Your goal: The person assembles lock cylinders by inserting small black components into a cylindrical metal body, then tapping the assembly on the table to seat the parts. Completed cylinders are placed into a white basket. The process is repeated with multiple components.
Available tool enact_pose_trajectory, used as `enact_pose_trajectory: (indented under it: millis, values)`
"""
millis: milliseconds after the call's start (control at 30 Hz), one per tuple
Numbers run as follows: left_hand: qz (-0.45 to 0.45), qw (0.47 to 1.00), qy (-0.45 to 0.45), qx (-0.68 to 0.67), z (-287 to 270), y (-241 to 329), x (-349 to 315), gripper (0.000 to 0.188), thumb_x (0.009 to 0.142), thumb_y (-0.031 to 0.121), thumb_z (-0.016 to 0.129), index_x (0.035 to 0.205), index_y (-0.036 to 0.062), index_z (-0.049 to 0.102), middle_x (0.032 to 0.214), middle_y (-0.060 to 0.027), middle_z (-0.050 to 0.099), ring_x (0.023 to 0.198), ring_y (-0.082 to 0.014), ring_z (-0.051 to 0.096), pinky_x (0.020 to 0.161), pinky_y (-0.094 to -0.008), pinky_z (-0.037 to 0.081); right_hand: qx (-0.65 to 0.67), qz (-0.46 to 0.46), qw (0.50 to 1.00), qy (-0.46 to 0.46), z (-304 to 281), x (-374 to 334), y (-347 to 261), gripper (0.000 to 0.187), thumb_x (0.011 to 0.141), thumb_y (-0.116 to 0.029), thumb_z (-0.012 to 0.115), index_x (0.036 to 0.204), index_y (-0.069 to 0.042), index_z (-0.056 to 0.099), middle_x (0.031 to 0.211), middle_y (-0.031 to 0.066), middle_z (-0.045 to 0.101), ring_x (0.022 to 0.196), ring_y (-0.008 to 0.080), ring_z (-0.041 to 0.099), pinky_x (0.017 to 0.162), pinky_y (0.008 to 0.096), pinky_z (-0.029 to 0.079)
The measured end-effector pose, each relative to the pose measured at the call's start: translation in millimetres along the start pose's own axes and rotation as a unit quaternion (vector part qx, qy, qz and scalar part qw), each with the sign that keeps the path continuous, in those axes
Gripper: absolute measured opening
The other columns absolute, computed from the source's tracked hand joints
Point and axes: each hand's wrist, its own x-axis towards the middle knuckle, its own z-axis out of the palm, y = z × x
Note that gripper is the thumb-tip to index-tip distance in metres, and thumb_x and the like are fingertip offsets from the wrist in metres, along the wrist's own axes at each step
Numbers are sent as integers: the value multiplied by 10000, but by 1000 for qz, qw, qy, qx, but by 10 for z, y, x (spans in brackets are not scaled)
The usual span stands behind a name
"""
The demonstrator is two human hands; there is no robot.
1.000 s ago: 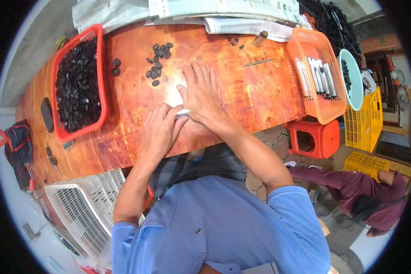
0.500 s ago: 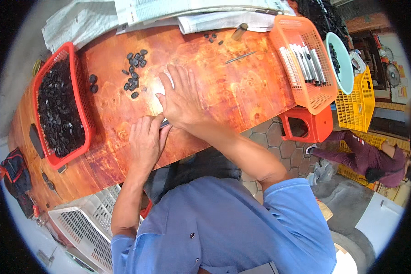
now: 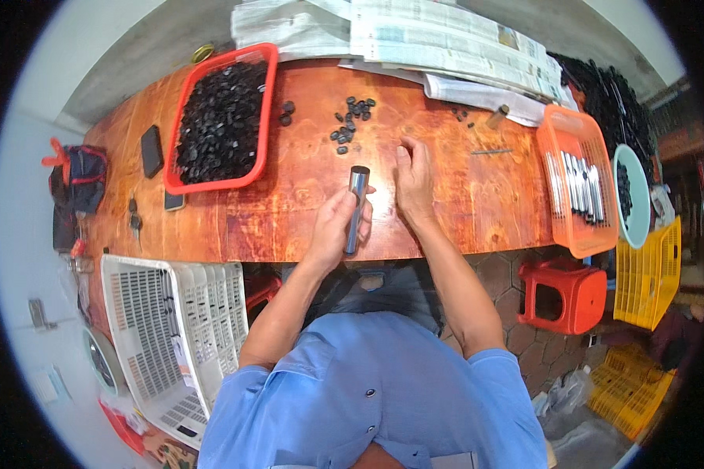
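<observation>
A shiny metal tube [image 3: 358, 187] with a black end stands nearly upright in my left hand [image 3: 335, 228], whose fingers wrap round it near the table's front edge. Just to its right, my right hand [image 3: 416, 181] is edge-down on the wooden table [image 3: 461, 211], holding nothing, with its thumb apart from partly curled fingers. Beyond the tube lies a loose group of small black plastic caps [image 3: 350, 117]. Two more dark caps [image 3: 287, 113] sit beside the red basket.
A red basket [image 3: 271, 102] full of small black parts stands at left, near a phone [image 3: 152, 152]. An orange basket [image 3: 569, 227] at right holds metal tubes. A thin rod [image 3: 493, 152] lies before it. Newspapers [image 3: 454, 47] cover the back; a red stool [image 3: 583, 301] stands right.
My right hand has drawn back from its flat reach across the table. The tube, mostly hidden before, now stands upright in my left hand. The view has swung round to the left.
</observation>
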Motion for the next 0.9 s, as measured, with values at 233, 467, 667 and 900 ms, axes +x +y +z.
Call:
enact_pose_trajectory:
  millis: [233,467,667,900]
  values:
    - [141,985,-31,99,150,54,-324,586,1005,589,488,1135,20,548,802,10,532,649,-49,476,571,-194,402,-22,5,1000,-19,17,-19,-47,381,1013,-318,505,1183,13,591,1121,188,614,1098,355,570,960,433,431]
    - [208,971,-49,107,67,-117,-322,597,996,562,520,1189,-3,525,950,-58,583,797,-106,556,704,-248,489,-25,-12,999,-26,18,-13,-31,353,1011,-295,522,1140,22,607,1105,188,614,1078,357,577,944,430,440]
    - [236,948,-120,179,80,-45,-273,402,1040,259,558,1343,3,494,1249,-130,570,1112,-193,568,945,-321,498,-52,-27,997,-41,4,-17,-3,328,1010,-279,531,1112,19,622,1089,185,613,1074,356,573,948,430,436]
    - [209,963,-77,154,34,-138,-237,407,1038,171,511,1403,1,451,1151,-74,570,995,-140,565,890,-303,505,-65,-34,996,-45,6,-24,0,295,996,-253,552,1101,13,628,1083,181,615,1074,357,569,953,428,433]
